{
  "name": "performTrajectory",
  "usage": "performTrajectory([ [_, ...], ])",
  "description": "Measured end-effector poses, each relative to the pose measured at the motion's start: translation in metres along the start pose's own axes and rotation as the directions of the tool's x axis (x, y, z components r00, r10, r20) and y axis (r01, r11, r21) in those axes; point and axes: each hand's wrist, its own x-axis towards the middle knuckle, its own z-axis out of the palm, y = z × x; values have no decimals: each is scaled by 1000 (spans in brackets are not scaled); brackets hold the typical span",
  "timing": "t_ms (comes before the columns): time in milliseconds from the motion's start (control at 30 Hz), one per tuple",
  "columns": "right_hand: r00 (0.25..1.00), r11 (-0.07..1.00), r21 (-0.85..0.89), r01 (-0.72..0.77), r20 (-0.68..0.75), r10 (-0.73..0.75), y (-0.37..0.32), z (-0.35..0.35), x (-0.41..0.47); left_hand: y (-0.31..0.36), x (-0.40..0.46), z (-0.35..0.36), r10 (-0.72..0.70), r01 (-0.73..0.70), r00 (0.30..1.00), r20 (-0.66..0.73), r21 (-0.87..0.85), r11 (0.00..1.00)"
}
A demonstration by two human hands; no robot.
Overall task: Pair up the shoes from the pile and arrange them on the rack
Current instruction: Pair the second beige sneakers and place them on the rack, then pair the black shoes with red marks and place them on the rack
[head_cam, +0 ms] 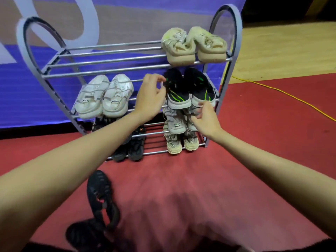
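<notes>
Fingers (160,82) of the left hand (151,99) are curled at the laces/collar of the left shoe of the black-and-green pair (189,90), seemingly pinching a lace or the collar edge, tho blur makes the exact hold hard to read; right hand (204,115) sits just below the right shoe's heel, fingers loosely spread, tips touching or nearly touching the white sole edge, gripping nothing that I can see.

Head view, all relative to the rack (109,60): black-and-green pair is on the 2nd shelf, right side, toes pointing back, heels at the front bar; beige pair (193,46) on top shelf right, directly above; white pair (104,96) on 2nd shelf left; striped grey pair (177,120) on the shelf under the black-and-green one; tan pair (181,142) on bottom shelf right; black pair (131,146) bottom left, partly behind the left forearm. In front of rack, on the red carpet (254,133), two black shoes (98,206) lie unshelved.

Step in hand, by my read: squaring up the black-and-green pair. To do it well: push both heels flush w/ the front bar, keep soles across two bars so neither tips, tuck the loose lace inside, keep the two touching side by side; then the black shoes on the carpet look like the next pair, w/ top-shelf left free.
</notes>
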Motion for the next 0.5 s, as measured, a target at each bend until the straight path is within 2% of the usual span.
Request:
performTrajectory([
  [100, 957, 990, -143, -12, 286, 53, 13, 43, -24, -34, -43, -5, -90, 78, 984, 154, 84, 993],
  [167, 909, 980, -201, -3, 408, 87, 14, 71, -42, -59, -71, -16, -126, 78, 960, 251, 192, 978],
  [333, 838, 976, -204, 71, 542, 53, -9, 130, -83, -121, -122, -73, -214, 51, 881, 421, 366, 929],
  [500, 760, 975, -167, 148, 649, -4, -58, 188, -110, -171, -158, -148, -372, 154, 827, 422, 465, 872],
])
